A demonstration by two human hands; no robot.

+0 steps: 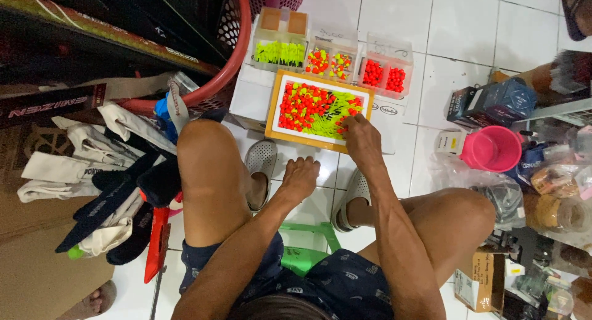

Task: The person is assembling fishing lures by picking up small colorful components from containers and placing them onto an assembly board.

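I sit on a low green stool [306,241] over a white tiled floor. In front of me lies an orange-rimmed tray [272,104] heaped with small red-orange balls [301,105] and neon yellow-green pieces [327,117]. My right hand [359,137] reaches into the tray's near right corner, fingertips pinched among the pieces; whether it holds one is hidden. My left hand [300,177] hangs relaxed between my knees, fingers curled, holding nothing, just short of the tray.
Behind the tray stand clear plastic boxes: one with yellow-green pieces [280,51], one with mixed pieces [330,64], one with red balls [383,75]. A red basket [231,67] and bags [105,166] crowd the left. A pink cup [493,148] and packaged goods fill the right.
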